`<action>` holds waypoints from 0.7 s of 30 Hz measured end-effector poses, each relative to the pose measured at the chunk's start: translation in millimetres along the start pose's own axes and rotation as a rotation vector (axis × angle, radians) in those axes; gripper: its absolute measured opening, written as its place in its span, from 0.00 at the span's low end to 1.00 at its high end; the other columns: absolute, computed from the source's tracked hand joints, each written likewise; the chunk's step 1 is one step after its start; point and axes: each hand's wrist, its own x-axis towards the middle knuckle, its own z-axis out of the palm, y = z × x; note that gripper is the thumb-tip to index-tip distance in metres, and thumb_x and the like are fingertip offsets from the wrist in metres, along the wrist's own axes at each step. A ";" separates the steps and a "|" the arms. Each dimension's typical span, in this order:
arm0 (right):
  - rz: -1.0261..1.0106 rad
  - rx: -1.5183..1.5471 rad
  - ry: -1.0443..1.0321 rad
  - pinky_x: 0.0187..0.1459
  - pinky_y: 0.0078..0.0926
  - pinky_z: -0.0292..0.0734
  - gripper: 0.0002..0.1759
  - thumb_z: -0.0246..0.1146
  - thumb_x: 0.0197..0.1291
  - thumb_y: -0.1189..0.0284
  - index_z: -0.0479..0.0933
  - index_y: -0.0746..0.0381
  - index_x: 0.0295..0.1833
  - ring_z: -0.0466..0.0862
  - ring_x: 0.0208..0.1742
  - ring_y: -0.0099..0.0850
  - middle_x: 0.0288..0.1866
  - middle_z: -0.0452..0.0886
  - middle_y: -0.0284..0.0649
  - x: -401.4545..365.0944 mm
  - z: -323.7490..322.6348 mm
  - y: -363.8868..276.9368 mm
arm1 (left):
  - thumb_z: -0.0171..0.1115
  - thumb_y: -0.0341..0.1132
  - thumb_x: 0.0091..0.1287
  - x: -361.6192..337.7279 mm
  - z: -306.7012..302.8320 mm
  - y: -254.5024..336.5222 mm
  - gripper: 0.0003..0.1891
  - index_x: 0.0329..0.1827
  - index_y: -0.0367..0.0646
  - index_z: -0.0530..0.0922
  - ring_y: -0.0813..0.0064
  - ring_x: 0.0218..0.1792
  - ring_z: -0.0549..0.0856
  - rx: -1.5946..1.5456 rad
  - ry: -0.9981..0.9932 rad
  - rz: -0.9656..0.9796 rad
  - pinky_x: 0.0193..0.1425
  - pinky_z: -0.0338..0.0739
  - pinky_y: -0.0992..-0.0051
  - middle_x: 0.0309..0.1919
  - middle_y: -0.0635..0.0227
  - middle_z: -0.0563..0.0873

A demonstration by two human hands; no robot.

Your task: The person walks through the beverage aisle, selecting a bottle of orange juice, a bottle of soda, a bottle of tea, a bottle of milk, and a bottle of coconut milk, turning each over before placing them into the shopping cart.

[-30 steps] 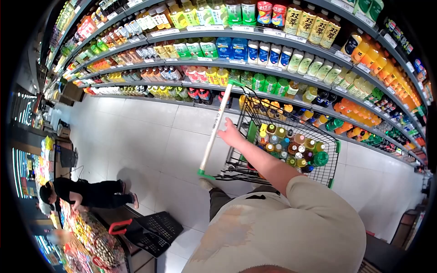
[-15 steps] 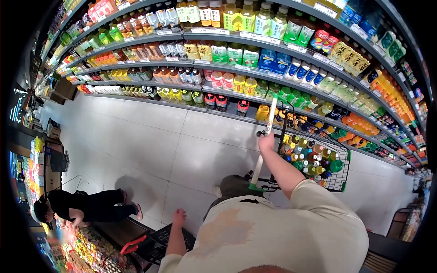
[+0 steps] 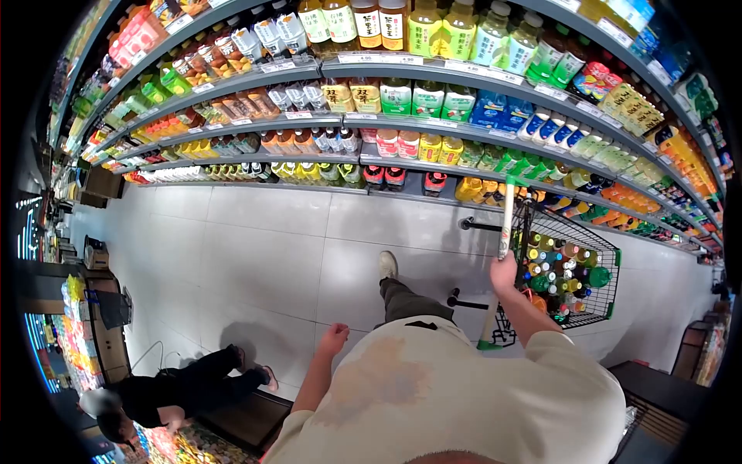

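My right hand [image 3: 504,271] is wrapped round the pale handle bar [image 3: 508,220] of a shopping cart. Many bottles with caps of several colours stand in the wire basket [image 3: 610,303] of the cart, to the right of that hand. Near my left side, my left hand [image 3: 335,338] hangs over the floor with its fingers curled; whether anything small is inside them cannot be made out. One shoe [image 3: 388,265] of mine shows ahead on the tiles.
Long shelves [image 3: 433,66] of bottled drinks curve across the front. At the lower left, a person in dark clothes [image 3: 185,390] leans over a display of colourful packets [image 3: 189,448]. A dark slatted stand [image 3: 657,390] is at the lower right.
The cart and my right hand have shifted right in view. My left hand has risen and moved right, its fingers more curled. A shoe has come into view ahead. The person at left appears lower.
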 end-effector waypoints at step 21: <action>0.126 -0.176 0.080 0.47 0.49 0.78 0.15 0.62 0.59 0.72 0.74 0.66 0.50 0.84 0.46 0.57 0.39 0.85 0.57 -18.9 -11.7 -56.0 | 0.60 0.46 0.69 171.0 -227.9 27.7 0.20 0.53 0.39 0.81 0.72 0.34 0.88 -0.035 0.015 -0.046 0.40 0.82 0.69 0.38 0.63 0.89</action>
